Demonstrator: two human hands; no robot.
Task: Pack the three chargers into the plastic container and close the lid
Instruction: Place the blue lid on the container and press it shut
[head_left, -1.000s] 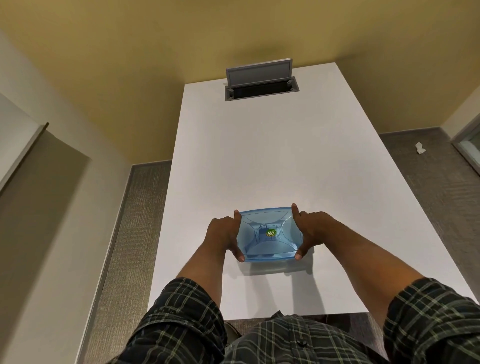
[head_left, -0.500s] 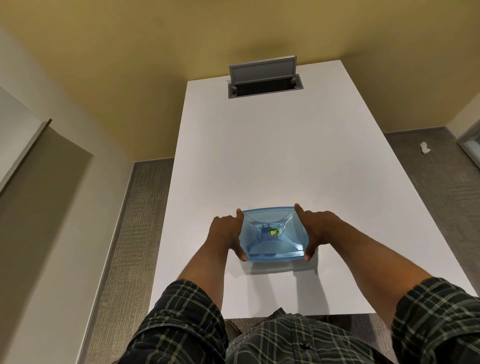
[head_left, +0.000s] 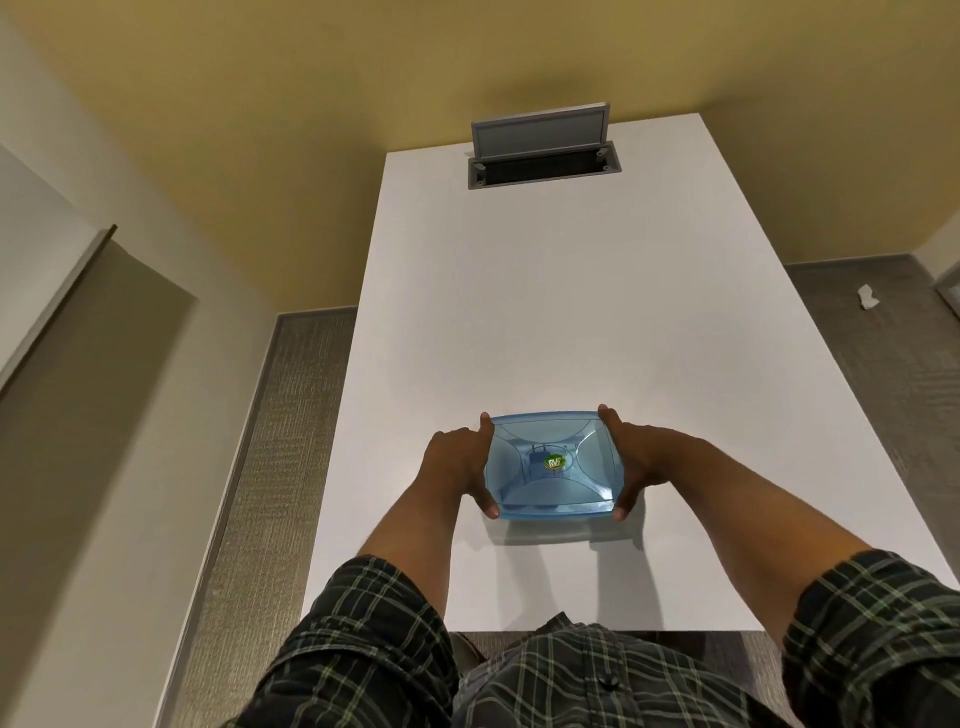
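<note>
Gripping lidded container (head_left: 554, 470) both hands (head_left: 457, 462) (head_left: 641, 460); table (head_left: 571, 312) beyond open.

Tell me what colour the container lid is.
See-through blue lid, with a small green sticker at its middle; head view.

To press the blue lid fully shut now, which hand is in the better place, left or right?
Neither is clearly better. The left hand and right hand grip opposite sides of the blue container, each with thumb at the near corner and fingers at the far one. Pressing with both together looks safest.
</note>
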